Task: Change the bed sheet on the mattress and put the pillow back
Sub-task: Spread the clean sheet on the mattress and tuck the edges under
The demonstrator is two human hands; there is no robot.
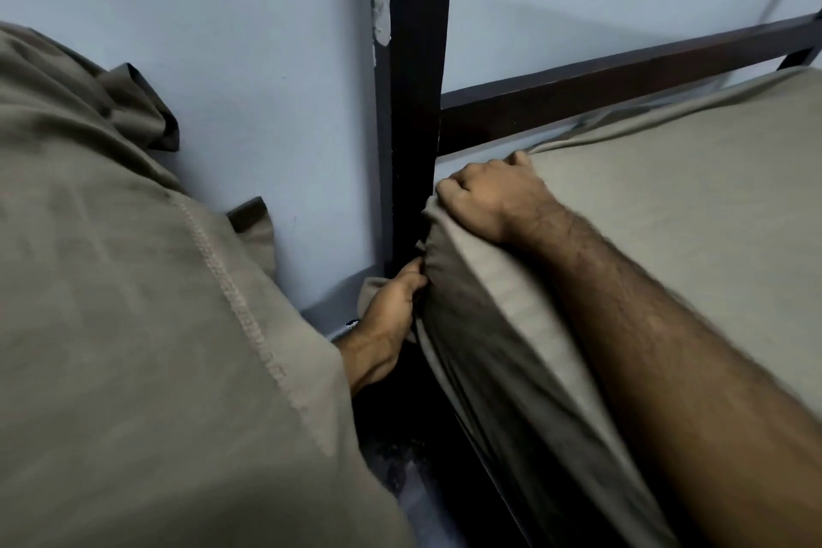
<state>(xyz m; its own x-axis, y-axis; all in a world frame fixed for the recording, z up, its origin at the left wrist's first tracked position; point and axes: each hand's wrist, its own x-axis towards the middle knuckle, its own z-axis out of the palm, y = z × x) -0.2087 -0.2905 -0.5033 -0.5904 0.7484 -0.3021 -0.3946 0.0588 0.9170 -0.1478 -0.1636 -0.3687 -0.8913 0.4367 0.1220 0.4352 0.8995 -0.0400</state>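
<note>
The right hand (493, 198) is resting on top of the mattress corner with its fingers curled over the edge, gripping the bed sheet (667, 200) there; I think it is holding the cloth and the corner steady while the other hand works below. The left hand (393, 303) is reaching down at the side of the same corner, beside the dark bedpost (413, 125), and its fingers are pinching a bunch of the sheet, probably to pull it under the mattress (480, 263). The sheet is a plain grey-beige cloth. It is lying quite smooth on the top of the mattress, but it is gathering into folds at the corner and hanging loose along the near side. At the far edge a strip is looking not yet covered, near the dark rail (622, 76) of the bed frame. A sleeve (133, 280) of similar colour is filling the left part of the view. No pillow is showing.
</note>
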